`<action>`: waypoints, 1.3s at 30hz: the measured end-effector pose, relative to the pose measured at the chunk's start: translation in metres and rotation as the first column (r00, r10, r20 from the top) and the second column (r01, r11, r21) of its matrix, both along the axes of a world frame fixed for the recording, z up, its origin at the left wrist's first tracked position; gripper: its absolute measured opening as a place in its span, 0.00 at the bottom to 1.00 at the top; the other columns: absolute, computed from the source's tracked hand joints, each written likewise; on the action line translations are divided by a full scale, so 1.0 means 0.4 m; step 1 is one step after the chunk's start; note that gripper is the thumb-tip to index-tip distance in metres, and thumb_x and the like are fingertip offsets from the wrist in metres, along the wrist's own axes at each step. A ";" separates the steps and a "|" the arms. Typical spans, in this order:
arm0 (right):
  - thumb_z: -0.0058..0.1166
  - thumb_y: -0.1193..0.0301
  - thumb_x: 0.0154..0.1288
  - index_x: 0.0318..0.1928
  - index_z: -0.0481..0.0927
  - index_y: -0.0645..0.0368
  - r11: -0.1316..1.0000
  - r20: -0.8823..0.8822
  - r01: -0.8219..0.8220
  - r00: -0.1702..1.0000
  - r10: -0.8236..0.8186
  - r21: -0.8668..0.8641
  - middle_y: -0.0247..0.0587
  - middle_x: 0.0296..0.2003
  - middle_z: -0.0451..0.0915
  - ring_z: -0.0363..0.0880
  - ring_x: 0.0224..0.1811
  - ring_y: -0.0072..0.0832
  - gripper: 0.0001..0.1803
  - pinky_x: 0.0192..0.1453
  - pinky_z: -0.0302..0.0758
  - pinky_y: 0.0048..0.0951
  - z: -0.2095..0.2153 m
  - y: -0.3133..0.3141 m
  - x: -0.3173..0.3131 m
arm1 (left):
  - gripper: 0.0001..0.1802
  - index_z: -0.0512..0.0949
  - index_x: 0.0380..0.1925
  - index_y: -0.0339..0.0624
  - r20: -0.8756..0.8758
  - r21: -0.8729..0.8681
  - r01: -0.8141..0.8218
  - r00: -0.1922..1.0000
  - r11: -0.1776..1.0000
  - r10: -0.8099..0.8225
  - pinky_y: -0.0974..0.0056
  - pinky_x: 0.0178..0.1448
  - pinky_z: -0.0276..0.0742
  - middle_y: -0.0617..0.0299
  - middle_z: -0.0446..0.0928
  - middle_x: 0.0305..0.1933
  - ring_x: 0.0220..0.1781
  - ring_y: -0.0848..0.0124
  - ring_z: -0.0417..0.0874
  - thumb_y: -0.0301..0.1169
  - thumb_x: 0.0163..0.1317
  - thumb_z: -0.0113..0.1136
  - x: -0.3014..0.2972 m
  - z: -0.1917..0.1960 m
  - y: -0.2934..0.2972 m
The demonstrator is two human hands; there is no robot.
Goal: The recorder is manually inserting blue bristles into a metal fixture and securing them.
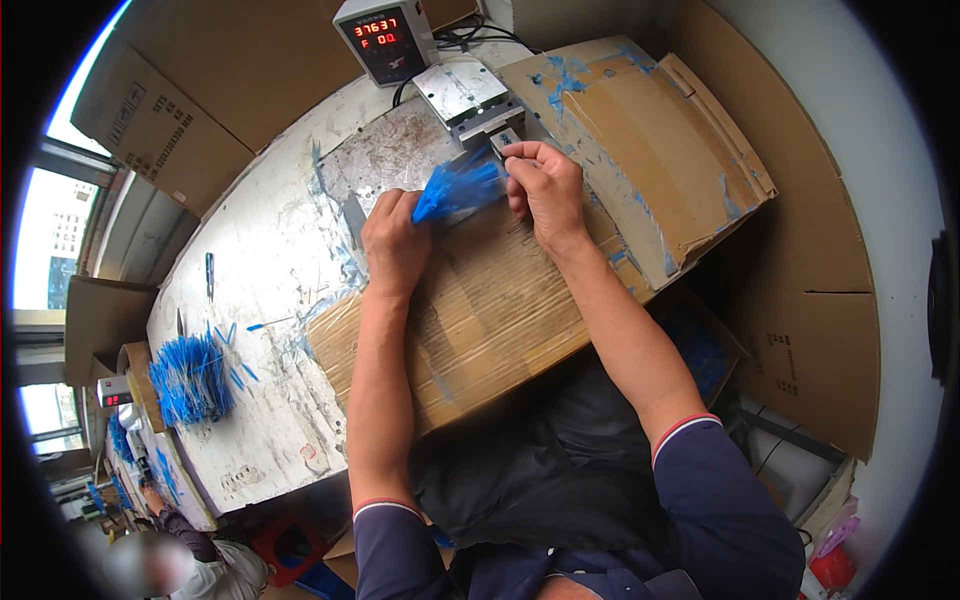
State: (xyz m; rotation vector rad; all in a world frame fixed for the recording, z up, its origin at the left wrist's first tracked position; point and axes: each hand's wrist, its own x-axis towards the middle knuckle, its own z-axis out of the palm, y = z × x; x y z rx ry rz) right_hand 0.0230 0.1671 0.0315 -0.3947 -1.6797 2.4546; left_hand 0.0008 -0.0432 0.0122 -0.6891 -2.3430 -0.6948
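Note:
My left hand (395, 240) is closed around one end of a bundle of thin blue plastic strips (455, 190), which fans out to the right and is partly smeared by motion. My right hand (548, 190) pinches thumb and fingers together at the front of a small metal machine (470, 95). Whatever lies between those fingertips is too small to make out. Under both forearms lies a flat brown cardboard sheet (490, 310).
A counter box with red digits (385, 40) stands behind the machine. Cardboard with blue scraps (640, 140) covers the right side. On the white table (270, 400) lie a pile of blue strips (190, 380) and a pen-like tool (209, 275). Another person (225, 570) sits lower left.

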 end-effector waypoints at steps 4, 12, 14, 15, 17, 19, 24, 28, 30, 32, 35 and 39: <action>0.58 0.71 0.64 0.45 0.81 0.62 1.000 -0.004 -0.003 1.000 0.003 -0.001 0.29 0.22 0.77 0.71 0.19 0.15 0.11 0.20 0.66 0.20 -0.005 0.000 -0.002 | 0.11 0.82 0.31 0.41 0.003 0.007 0.011 1.000 1.000 -0.011 0.55 0.40 0.78 0.55 0.76 0.29 0.36 0.55 0.81 0.16 0.46 0.60 0.002 0.003 0.000; 0.58 0.71 0.65 0.45 0.81 0.61 1.000 0.003 -0.003 1.000 0.003 0.011 0.29 0.22 0.77 0.71 0.19 0.15 0.11 0.20 0.65 0.20 -0.003 0.001 -0.001 | 0.11 0.82 0.31 0.41 0.031 0.019 0.012 0.999 1.000 -0.013 0.55 0.40 0.78 0.55 0.76 0.29 0.35 0.55 0.81 0.16 0.47 0.60 -0.001 0.005 0.005; 0.58 0.71 0.65 0.45 0.81 0.61 1.000 0.001 -0.005 1.000 0.005 0.013 0.29 0.22 0.77 0.71 0.19 0.15 0.10 0.20 0.65 0.20 -0.002 0.000 0.000 | 0.11 0.82 0.32 0.41 0.033 0.022 0.009 0.999 1.000 -0.010 0.55 0.40 0.78 0.55 0.76 0.29 0.35 0.55 0.81 0.16 0.47 0.60 -0.004 0.003 0.005; 0.58 0.72 0.65 0.45 0.81 0.61 1.000 0.000 -0.004 1.000 0.004 0.007 0.29 0.22 0.77 0.71 0.19 0.15 0.10 0.20 0.65 0.20 -0.001 0.000 0.000 | 0.12 0.82 0.32 0.41 0.033 0.025 0.007 0.999 1.000 -0.008 0.55 0.40 0.78 0.55 0.76 0.29 0.35 0.55 0.81 0.17 0.47 0.60 -0.006 0.001 0.005; 0.58 0.72 0.65 0.45 0.82 0.61 1.000 0.000 -0.003 1.000 0.003 0.002 0.29 0.22 0.77 0.71 0.19 0.16 0.10 0.20 0.65 0.20 -0.002 -0.001 0.000 | 0.12 0.82 0.32 0.41 0.050 0.024 0.006 0.999 1.000 -0.007 0.54 0.40 0.78 0.55 0.76 0.29 0.35 0.54 0.81 0.17 0.47 0.60 -0.008 -0.002 0.004; 0.56 0.73 0.63 0.42 0.82 0.61 1.000 -0.013 0.012 1.000 -0.011 0.004 0.29 0.22 0.78 0.71 0.18 0.13 0.09 0.19 0.66 0.18 -0.006 0.000 -0.002 | 0.12 0.81 0.33 0.41 0.066 0.024 0.005 0.998 1.000 -0.007 0.54 0.40 0.78 0.54 0.75 0.29 0.35 0.54 0.81 0.17 0.47 0.60 -0.011 -0.004 0.002; 0.56 0.73 0.63 0.43 0.82 0.61 1.000 -0.016 0.005 1.000 -0.005 0.006 0.28 0.22 0.78 0.71 0.18 0.13 0.09 0.19 0.65 0.17 -0.010 -0.003 -0.004 | 0.10 0.81 0.33 0.39 0.153 0.054 -0.002 0.988 0.999 -0.006 0.53 0.41 0.78 0.52 0.77 0.31 0.36 0.51 0.82 0.18 0.48 0.64 -0.018 -0.003 0.002; 0.56 0.72 0.63 0.43 0.82 0.61 1.000 -0.018 0.016 1.000 -0.015 0.022 0.28 0.22 0.78 0.71 0.18 0.13 0.09 0.18 0.65 0.17 -0.009 -0.004 -0.001 | 0.10 0.80 0.32 0.39 0.190 0.091 0.003 0.982 0.996 -0.020 0.53 0.42 0.78 0.52 0.78 0.32 0.37 0.51 0.82 0.19 0.48 0.64 -0.016 0.002 0.003; 0.56 0.72 0.63 0.43 0.82 0.61 1.000 -0.017 0.015 1.000 -0.014 0.028 0.28 0.22 0.78 0.71 0.18 0.13 0.09 0.18 0.65 0.17 -0.004 -0.005 0.000 | 0.10 0.81 0.33 0.39 0.197 0.091 0.005 0.980 0.996 -0.023 0.53 0.42 0.79 0.52 0.78 0.32 0.37 0.51 0.82 0.19 0.48 0.65 -0.017 0.003 0.003; 0.56 0.72 0.63 0.43 0.82 0.61 0.999 -0.016 0.014 1.000 -0.014 0.033 0.28 0.22 0.78 0.71 0.18 0.13 0.09 0.18 0.65 0.17 -0.003 -0.006 0.000 | 0.10 0.81 0.33 0.39 0.199 0.100 0.007 0.980 0.995 -0.027 0.54 0.42 0.79 0.52 0.79 0.32 0.37 0.50 0.82 0.19 0.48 0.65 -0.019 0.004 0.001; 0.56 0.72 0.63 0.43 0.82 0.61 0.999 -0.016 0.016 1.000 -0.016 0.034 0.28 0.22 0.78 0.71 0.18 0.13 0.09 0.18 0.65 0.17 -0.006 -0.006 -0.001 | 0.10 0.81 0.34 0.39 0.220 0.117 -0.008 0.975 0.993 -0.018 0.54 0.42 0.79 0.52 0.79 0.32 0.37 0.50 0.83 0.19 0.49 0.65 -0.018 0.004 0.002; 0.56 0.73 0.63 0.43 0.82 0.61 1.000 -0.017 0.012 1.000 -0.012 0.025 0.29 0.22 0.78 0.71 0.18 0.13 0.09 0.19 0.66 0.17 -0.010 -0.003 0.000 | 0.10 0.82 0.34 0.39 0.248 0.135 -0.018 0.969 0.991 -0.016 0.55 0.42 0.78 0.52 0.79 0.33 0.37 0.50 0.83 0.20 0.49 0.66 -0.017 0.007 0.004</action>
